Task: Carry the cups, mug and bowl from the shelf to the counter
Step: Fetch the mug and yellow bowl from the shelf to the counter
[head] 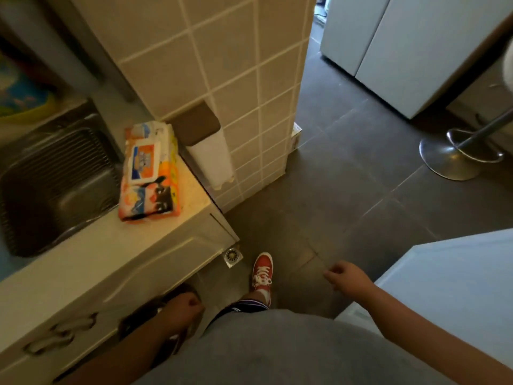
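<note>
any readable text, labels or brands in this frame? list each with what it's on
None can be read.
Wipes pack on the counter: print on its blue and white flap label, too blurred to read.
Small box on the floor by the tiled pillar: markings too small to read.
Colourful item at the far left: pattern only, no legible letters.
Red shoe, white cabinets: no text visible.

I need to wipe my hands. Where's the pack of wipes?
In the head view, the pack of wet wipes lies on the counter at left, right of the steel sink, beside the tiled pillar.
</note>
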